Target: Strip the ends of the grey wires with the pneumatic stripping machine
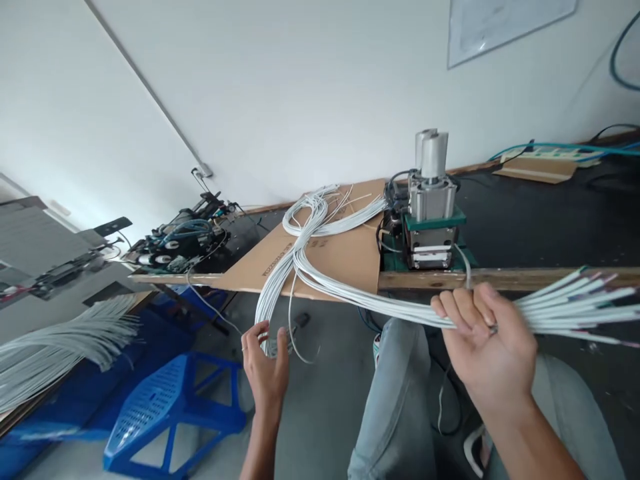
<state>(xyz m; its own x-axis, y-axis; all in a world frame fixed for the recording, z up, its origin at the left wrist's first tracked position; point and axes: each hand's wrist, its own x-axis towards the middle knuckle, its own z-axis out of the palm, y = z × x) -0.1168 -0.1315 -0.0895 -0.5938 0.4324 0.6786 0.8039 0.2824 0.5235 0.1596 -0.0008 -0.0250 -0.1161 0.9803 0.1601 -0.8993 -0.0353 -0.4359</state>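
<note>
Grey cable bundle [350, 293] sags off the cardboard sheet [345, 257] on the tabletop [540, 220], its loops hanging toward seven o'clock. Right hand [493, 347] curls its grip around the strands near their stripped ends at three o'clock; left hand [265, 367] cups the dangling loop, fingers spread. Judged light, floppy and tangle-prone; best held bunched.
</note>
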